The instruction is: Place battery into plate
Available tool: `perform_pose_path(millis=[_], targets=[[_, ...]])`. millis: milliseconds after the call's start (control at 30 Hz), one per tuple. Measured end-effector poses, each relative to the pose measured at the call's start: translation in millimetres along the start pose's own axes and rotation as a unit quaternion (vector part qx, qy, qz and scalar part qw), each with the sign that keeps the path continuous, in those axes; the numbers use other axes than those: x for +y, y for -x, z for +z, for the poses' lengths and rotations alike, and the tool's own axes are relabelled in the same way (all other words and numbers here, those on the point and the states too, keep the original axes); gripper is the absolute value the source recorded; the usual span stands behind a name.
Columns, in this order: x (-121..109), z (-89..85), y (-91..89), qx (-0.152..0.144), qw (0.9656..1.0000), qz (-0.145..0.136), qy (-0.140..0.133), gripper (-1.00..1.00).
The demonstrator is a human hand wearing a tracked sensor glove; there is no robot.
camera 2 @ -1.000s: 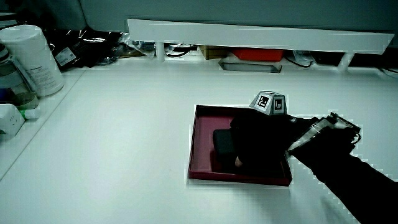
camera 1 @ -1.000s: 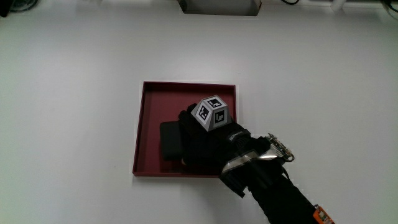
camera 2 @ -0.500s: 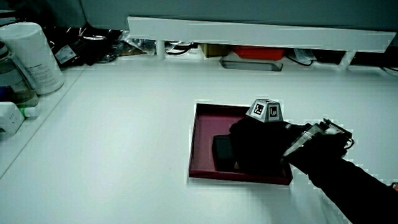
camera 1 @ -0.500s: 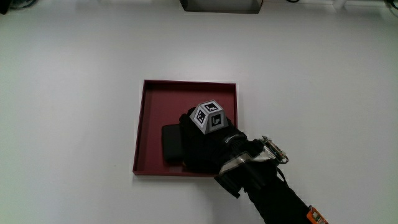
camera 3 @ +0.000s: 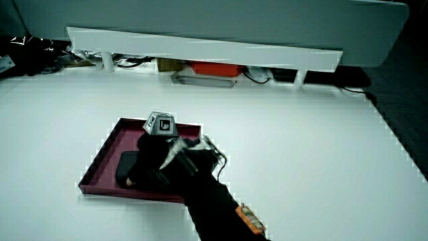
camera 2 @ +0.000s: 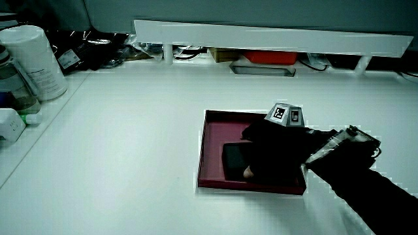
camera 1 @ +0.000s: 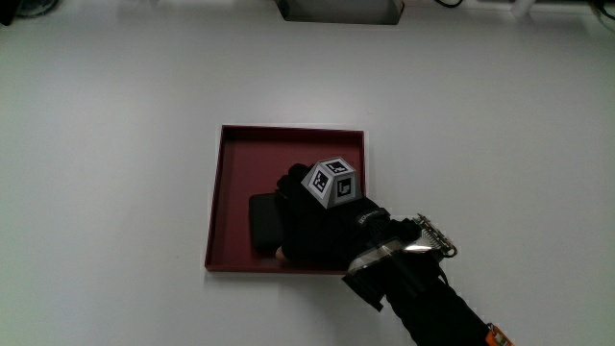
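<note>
Here the flat black rectangular battery (camera 1: 264, 223) lies inside the shallow dark-red square plate (camera 1: 233, 159) on the white worktop (camera 1: 115, 144), long axis pointing away from the person. The black-gloved hand (camera 1: 312, 223) covers one long edge; whether it grips, I cannot tell.

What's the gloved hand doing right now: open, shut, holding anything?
Hand: over the battery inside the plate; grip cannot be told.

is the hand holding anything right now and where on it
The hand is on the black battery inside the red plate; whether its grip is closed cannot be told.
</note>
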Motion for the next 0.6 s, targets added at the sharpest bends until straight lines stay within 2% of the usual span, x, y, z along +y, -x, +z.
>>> perform_pose_path(millis=[133, 233, 267, 300, 367, 400, 433, 467, 500, 533, 567, 600], targets=[[-16, 14.9, -3.0, 0.016, 0.9997, 0.019, 0.000, -0.74], [-34, 32.8, -3.6, 0.035, 0.9987, 0.038, -0.006, -0.89], [-40, 39.1, -3.2, 0.032, 0.9990, 0.033, -0.005, -0.95], [-46, 44.6, -3.2, 0.038, 0.9980, 0.049, -0.004, -1.00], [-60, 54.9, -6.7, 0.042, 0.9977, 0.049, -0.019, -1.00], [-58, 52.3, -16.8, 0.077, 0.9930, 0.089, -0.016, -1.00], [-56, 49.7, -26.9, 0.112, 0.9854, 0.128, -0.014, -1.00], [-67, 57.9, -26.7, 0.083, 0.9917, 0.098, -0.009, -1.00], [-75, 61.8, -29.2, 0.100, 0.9892, 0.104, -0.026, -1.00], [-78, 63.6, -36.1, 0.081, 0.9886, 0.120, -0.042, -1.00], [-86, 68.5, -37.8, 0.088, 0.9899, 0.103, -0.042, -1.00], [-91, 70.8, -43.5, 0.095, 0.9889, 0.103, -0.048, -1.00]])
